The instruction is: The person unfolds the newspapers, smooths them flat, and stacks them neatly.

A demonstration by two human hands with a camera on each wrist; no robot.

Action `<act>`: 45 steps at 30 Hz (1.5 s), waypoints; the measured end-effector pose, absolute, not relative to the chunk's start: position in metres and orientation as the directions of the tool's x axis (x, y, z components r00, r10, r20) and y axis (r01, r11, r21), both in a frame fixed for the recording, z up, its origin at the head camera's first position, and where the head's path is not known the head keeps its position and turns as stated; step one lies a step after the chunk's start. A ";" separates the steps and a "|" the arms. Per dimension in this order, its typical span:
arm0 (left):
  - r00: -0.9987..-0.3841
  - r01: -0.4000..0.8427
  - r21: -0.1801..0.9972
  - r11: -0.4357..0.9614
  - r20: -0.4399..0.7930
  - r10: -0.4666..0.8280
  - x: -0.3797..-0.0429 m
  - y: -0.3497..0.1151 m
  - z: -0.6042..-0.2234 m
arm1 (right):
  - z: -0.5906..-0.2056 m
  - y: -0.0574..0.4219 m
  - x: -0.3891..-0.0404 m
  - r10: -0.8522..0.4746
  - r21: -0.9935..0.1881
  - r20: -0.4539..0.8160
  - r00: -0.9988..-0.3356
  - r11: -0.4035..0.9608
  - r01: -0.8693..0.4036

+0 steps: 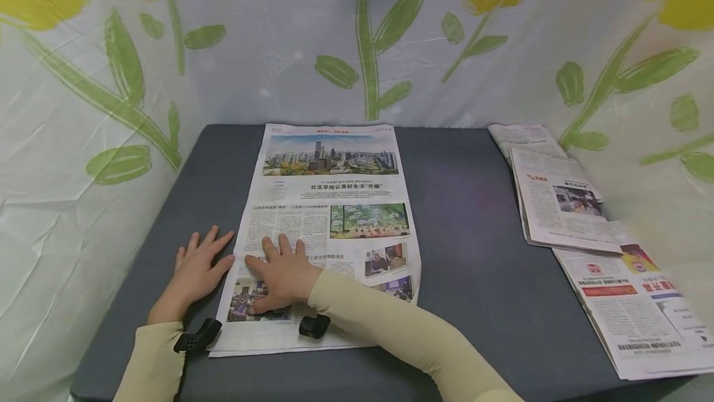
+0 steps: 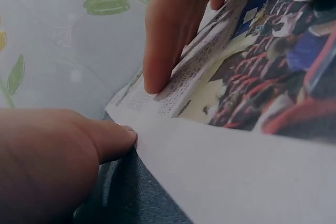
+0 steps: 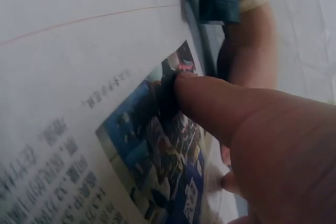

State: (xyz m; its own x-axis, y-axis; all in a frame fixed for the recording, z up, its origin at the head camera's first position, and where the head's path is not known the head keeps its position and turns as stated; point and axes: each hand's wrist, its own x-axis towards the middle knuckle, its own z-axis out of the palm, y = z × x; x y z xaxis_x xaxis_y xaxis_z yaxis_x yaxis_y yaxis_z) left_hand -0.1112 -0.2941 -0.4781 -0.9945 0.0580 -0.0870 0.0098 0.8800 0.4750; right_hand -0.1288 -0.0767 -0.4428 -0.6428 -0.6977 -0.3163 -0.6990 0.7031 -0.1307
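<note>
A folded newspaper point(image 1: 362, 194) lies lengthwise on the dark grey table, printed with a city skyline photo at its far end. My right hand point(image 1: 287, 275) rests on its lower left part, fingers spread, beside and partly over a small photo. In the right wrist view the right thumb point(image 3: 210, 95) touches that photo. My left hand point(image 1: 195, 272) lies at the newspaper's left edge, fingers extended on the table side. The left wrist view has the left thumb point(image 2: 115, 137) against the paper's edge. Each wrist carries a black camera.
At the right of the grey table point(image 1: 463, 216), a smaller folded newspaper stack point(image 1: 563, 216) overlaps another newspaper point(image 1: 641, 315) nearer the front corner. White sheeting point(image 1: 268, 61) with yellow flowers and green leaves rises behind and on both sides.
</note>
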 end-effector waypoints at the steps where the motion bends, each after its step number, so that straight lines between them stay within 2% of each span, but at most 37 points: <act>1: -0.995 0.008 0.477 0.879 -0.086 0.056 -0.111 -0.294 -0.478 | -0.443 -0.078 -0.128 -0.694 -0.118 -0.321 -0.645 0.705 -0.700; 14: -0.994 -0.007 0.509 0.861 -0.101 0.052 -0.110 -0.293 -0.476 | -0.440 -0.081 -0.127 -0.671 -0.112 -0.341 -0.659 0.724 -0.680; 22: -0.993 -0.007 0.515 0.857 -0.105 0.055 -0.110 -0.293 -0.476 | -0.437 -0.077 -0.131 -0.695 -0.158 -0.349 -0.629 0.705 -0.692; 34: -0.994 -0.009 0.499 0.866 -0.095 0.045 -0.109 -0.291 -0.479 | -0.446 -0.063 -0.137 -0.784 -0.264 -0.123 -0.609 0.617 -0.741; 40: -0.994 -0.002 0.460 0.888 -0.096 0.047 -0.111 -0.291 -0.481 | -0.441 -0.050 -0.143 -0.819 -0.447 0.040 -0.573 0.498 -0.743; 45: -0.995 0.001 0.443 0.896 -0.087 0.045 -0.111 -0.291 -0.480 | -0.424 -0.037 -0.143 -0.790 -0.518 0.089 -0.607 0.484 -0.706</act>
